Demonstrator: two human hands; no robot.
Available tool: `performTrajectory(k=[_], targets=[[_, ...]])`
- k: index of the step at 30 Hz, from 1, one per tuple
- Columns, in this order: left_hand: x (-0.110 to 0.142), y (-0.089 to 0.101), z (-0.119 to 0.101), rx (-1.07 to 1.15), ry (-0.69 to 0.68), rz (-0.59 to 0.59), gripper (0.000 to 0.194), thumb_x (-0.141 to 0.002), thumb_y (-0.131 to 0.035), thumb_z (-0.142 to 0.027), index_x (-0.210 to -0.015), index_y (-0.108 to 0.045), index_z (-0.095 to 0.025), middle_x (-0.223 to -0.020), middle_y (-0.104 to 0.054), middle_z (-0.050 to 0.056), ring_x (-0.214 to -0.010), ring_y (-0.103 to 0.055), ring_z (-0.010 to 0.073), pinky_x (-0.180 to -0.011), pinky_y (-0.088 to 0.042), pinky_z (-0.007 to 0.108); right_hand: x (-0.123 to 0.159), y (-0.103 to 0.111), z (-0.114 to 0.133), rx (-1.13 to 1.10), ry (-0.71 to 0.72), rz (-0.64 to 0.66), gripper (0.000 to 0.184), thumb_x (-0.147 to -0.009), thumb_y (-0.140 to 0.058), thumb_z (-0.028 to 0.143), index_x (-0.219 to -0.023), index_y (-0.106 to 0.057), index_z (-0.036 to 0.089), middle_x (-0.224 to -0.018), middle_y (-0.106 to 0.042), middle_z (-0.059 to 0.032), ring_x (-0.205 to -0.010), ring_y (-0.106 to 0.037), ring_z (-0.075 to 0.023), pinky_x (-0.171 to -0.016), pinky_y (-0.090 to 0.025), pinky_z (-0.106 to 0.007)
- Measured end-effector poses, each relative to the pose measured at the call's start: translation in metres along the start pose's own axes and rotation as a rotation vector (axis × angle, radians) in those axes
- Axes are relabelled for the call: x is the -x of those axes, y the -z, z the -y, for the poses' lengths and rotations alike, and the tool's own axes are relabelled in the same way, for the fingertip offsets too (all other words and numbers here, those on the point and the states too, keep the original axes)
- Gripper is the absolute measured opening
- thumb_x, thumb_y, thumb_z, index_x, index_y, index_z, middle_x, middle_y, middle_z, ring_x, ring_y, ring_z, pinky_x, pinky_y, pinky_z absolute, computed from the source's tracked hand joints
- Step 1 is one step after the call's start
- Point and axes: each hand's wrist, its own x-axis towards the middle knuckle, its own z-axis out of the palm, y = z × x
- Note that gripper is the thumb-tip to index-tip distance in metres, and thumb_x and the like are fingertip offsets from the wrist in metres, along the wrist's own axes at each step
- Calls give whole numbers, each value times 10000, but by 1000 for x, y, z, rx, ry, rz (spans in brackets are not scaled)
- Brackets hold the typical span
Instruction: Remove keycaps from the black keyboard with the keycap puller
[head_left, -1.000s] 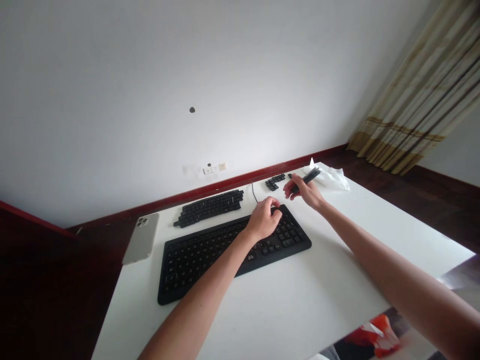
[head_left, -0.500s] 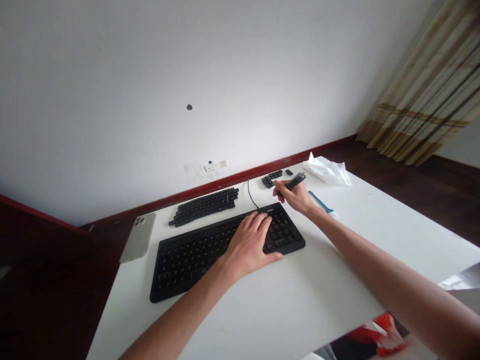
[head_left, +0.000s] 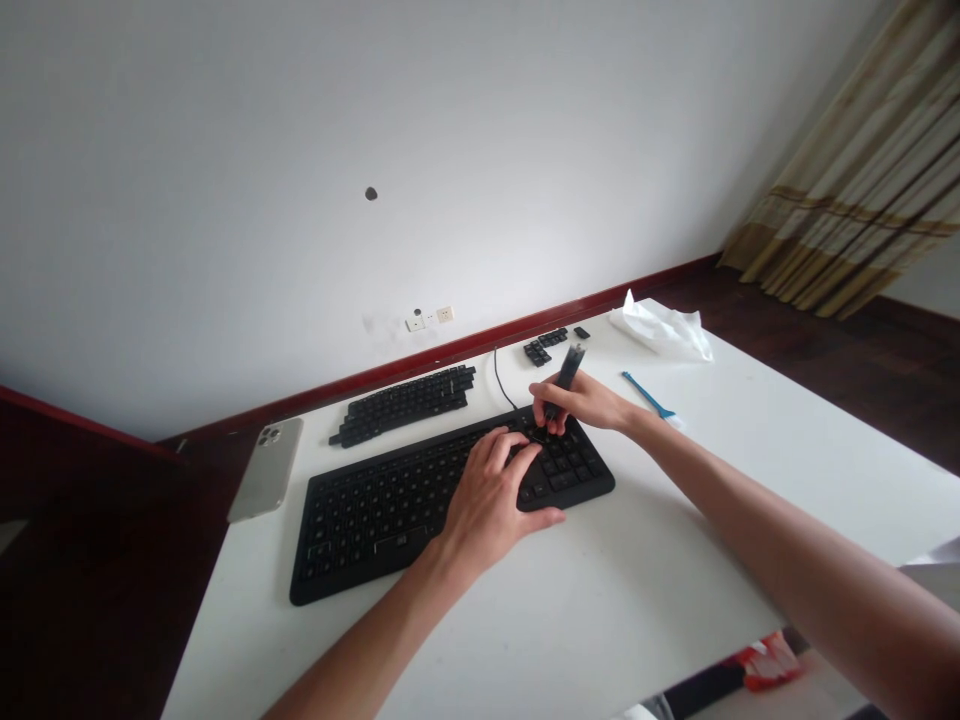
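A black keyboard [head_left: 352, 530] lies on the white table, with many keycaps off its left and middle part and keys still on the number pad. My left hand [head_left: 491, 490] rests on it right of the middle, thumb spread out and fingers bent over the keys. Upright in my closed right hand [head_left: 581, 400] is a dark pen-like tool [head_left: 571, 365]; its lower end is at the keyboard's upper right, where my fingers hide the tip. Black keycaps stand in rows [head_left: 409, 402] behind the keyboard, and a smaller group of keycaps [head_left: 545, 345] sits farther right.
A phone [head_left: 266, 470] lies face down at the table's left edge. Right of my right hand is a blue brush [head_left: 649, 396]. A crumpled white plastic bag [head_left: 664, 330] lies at the far right corner. The keyboard's cable [head_left: 502, 380] runs back toward the wall.
My right hand has come down and left with the dark tool onto the keyboard, and the tool now stands more upright. My left hand's fingers have bent more.
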Motion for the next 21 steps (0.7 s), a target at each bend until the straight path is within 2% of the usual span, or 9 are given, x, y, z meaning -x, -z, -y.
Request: performTrajectory(k=[5,11,21], targets=[[0,-1,1,15,3,0,762,-758,-931,-506,-1410,-612,-275,-1381,-611,91,-1429,-495,360,-1222,-435,559,-1,1,-4,29,-30,57,528,-947,-667,608,-716,-746,140,-748,-743,-88,-607,-684,-157,-580,-585,-261],[0,-2,0,12,-15,-20,767,-743,-949,-437,-1384,-573,-247,-1358,-630,99,-1418,-505,363,-1229,-421,571,2,5,0,102,46,159,511,-1000,-600,575,-769,-761,149,-809,-769,-91,-698,-720,-179,-668,-606,-287],[-1,-1,-1,36,9,-16,738,-722,-966,-428,-1335,-594,-256,-1355,-622,88,-1408,-510,354,-1228,-413,552,7,-2,8,163,116,142,445,-972,-657,545,-749,-741,169,-762,-741,-61,-669,-689,-172,-653,-600,-291]])
